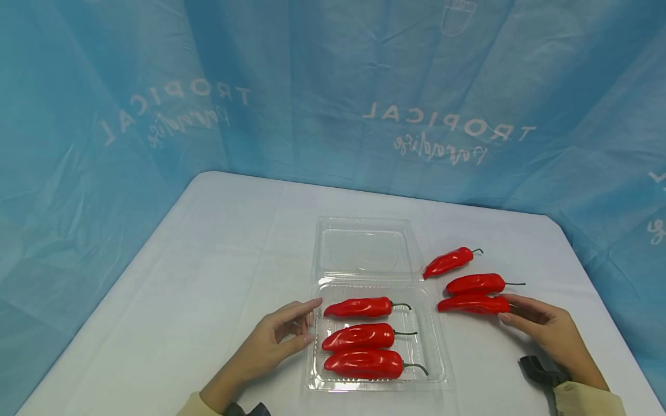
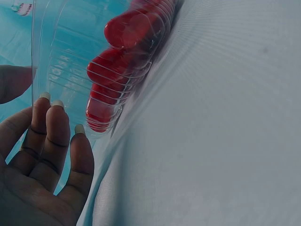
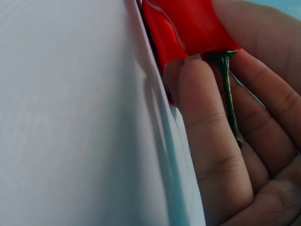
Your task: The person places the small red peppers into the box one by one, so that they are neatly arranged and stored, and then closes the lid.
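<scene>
Right hand (image 1: 546, 320): thumb and fingers nearly closed, pinching the stem end of a long, glossy red pepper (image 1: 473, 304); I can't tell whether it is clear of the cloth.
Pinch: best kept on the firm shoulder, thumb on one side and fingers on the other, with just enough pressure to stop the smooth skin from slipping.
Stem: the thin green stem (image 3: 226, 89) runs between my fingers toward the palm; I'd keep the palm loose so it isn't bent.
Left hand (image 1: 270, 342): half spread, fingers softly curved, fingertips at the left rim of the clear plastic hinged container (image 1: 428, 323); I have hold of nothing firmly there. A light touch should steady the thin wall without buckling it.
Peppers inside: three red ones in rows across the base, stems to the right; the front pepper (image 1: 366, 364) and the middle pepper (image 1: 361, 337) sit close, the back pepper (image 1: 359, 307) apart.
Neighbour: another red pepper (image 1: 474, 283) lies just behind the pinched one, so a straight lift would avoid dragging it.
Farther off: a slanted red pepper (image 1: 448, 262) points its tip at the folded-back clear lid (image 1: 361, 249).
Around: white tablecloth (image 1: 234, 231), then blue curtain (image 1: 322, 75) with mirrored lettering.
</scene>
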Available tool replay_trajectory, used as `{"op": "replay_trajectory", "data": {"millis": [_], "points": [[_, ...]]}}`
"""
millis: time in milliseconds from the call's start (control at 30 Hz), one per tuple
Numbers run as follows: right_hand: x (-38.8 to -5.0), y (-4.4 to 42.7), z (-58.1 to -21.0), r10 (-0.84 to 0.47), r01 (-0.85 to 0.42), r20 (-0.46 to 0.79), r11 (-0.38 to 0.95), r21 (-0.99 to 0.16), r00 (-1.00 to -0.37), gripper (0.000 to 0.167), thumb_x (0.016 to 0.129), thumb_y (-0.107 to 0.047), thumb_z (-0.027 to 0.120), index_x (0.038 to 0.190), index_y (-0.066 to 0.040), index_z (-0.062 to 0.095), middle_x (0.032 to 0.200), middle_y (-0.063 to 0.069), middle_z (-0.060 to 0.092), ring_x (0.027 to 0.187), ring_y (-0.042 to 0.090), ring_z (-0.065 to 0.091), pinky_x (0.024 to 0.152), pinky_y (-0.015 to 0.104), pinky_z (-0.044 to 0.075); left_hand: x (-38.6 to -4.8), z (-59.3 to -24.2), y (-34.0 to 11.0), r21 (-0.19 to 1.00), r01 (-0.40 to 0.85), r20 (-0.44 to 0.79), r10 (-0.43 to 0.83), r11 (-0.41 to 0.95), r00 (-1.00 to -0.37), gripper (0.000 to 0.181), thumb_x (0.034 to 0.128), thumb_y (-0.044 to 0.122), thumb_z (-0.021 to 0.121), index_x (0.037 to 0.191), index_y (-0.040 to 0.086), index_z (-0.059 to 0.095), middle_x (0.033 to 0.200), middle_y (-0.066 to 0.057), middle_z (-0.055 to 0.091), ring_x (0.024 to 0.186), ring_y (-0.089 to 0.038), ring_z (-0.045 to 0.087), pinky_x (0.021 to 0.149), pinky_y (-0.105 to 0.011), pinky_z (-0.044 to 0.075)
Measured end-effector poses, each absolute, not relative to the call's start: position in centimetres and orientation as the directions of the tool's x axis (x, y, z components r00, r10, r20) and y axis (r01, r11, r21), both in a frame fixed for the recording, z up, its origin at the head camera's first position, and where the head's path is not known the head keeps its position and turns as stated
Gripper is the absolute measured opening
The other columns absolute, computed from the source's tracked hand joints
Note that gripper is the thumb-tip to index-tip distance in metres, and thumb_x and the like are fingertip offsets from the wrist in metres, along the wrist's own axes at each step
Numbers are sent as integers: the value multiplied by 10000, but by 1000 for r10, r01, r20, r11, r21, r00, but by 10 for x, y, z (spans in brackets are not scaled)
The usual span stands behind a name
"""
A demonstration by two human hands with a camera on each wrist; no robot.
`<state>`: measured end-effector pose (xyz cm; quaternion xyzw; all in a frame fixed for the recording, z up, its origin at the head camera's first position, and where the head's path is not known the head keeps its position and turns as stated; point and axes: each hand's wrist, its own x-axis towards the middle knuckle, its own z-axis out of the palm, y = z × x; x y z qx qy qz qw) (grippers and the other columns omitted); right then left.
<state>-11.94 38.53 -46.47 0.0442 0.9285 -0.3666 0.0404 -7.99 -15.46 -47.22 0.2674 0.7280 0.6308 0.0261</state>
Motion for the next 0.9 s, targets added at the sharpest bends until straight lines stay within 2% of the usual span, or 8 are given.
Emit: {"op": "replay_trajectory", "data": {"millis": [367, 700, 800, 900], "points": [[-117, 384, -462, 72, 134, -119, 724, -677, -990, 727, 896, -504, 754, 1434, -48, 580, 1372, 215, 615, 926, -191, 529, 743, 134, 520, -79, -470, -156, 933, 354, 292, 422, 73, -858, 518, 957, 65, 693, 1453, 26, 546, 1013, -70, 619, 866, -171, 597, 830, -314, 581], [-110, 382, -459, 134, 181, -121, 721, -669, -983, 754, 894, -533, 739, 1443, -44, 569, 1404, 228, 586, 1008, 7, 635, 726, 165, 550, -80, -471, -156, 933, 350, 285, 419, 83, -862, 510, 958, 71, 692, 1443, 7, 549, 1009, -47, 619, 863, -172, 595, 824, -316, 579], [-106, 376, -454, 167, 205, -122, 706, -678, -978, 771, 882, -540, 748, 1435, -32, 575, 1404, 244, 579, 1021, 77, 672, 738, 237, 590, -79, -472, -156, 935, 345, 280, 421, 84, -863, 508, 959, 69, 688, 1442, 2, 547, 1005, -53, 618, 863, -171, 596, 830, -316, 579], [-100, 366, -443, 208, 223, -108, 676, -702, -972, 762, 876, -530, 759, 1429, -36, 583, 1398, 245, 583, 989, 21, 669, 737, 249, 594, -79, -472, -155, 939, 334, 270, 423, 84, -865, 513, 959, 77, 692, 1446, 8, 546, 1007, -50, 618, 871, -173, 597, 840, -317, 578]]}}
